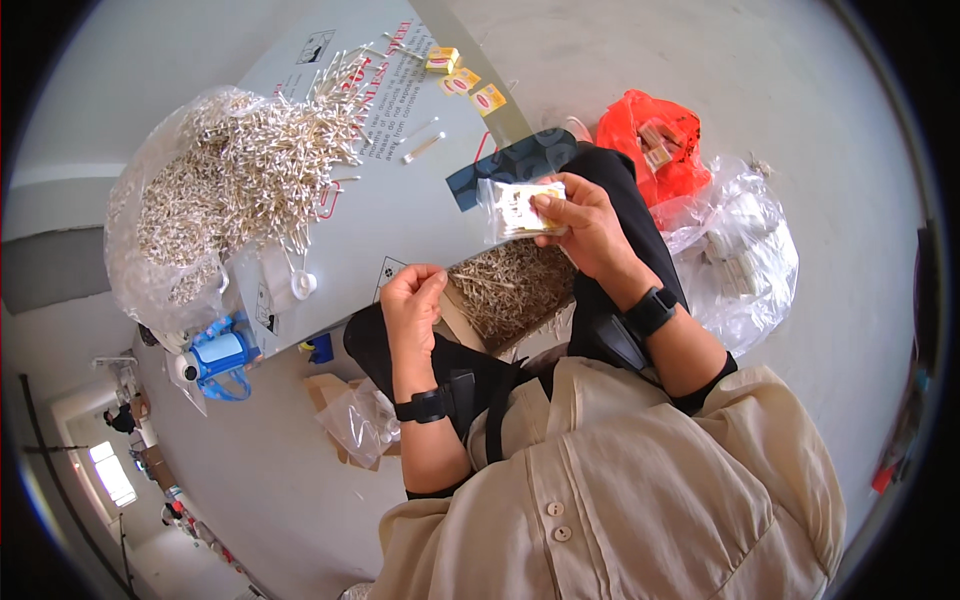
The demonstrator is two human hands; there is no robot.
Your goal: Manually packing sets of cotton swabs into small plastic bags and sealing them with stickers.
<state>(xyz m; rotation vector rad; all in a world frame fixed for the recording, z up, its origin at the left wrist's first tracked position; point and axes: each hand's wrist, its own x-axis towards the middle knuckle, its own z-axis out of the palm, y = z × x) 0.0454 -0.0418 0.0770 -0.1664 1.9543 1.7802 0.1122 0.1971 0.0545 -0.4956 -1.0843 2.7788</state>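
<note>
My right hand grips a small clear plastic packet of cotton swabs with a yellow label, thumb on top. To its left, my left hand is closed in a pinch near the table's edge; whether anything is between the fingertips is too small to tell. Between and below my hands, a cardboard box full of loose swabs sits between my legs. A big heap of cotton swabs spills from a clear bag on the table. A few loose swabs lie apart from it.
Small yellow cards lie at the table's far edge. A white round container and a blue bottle are at left. On the right are a red bag and a clear bag of packets. An open carton stands below the table.
</note>
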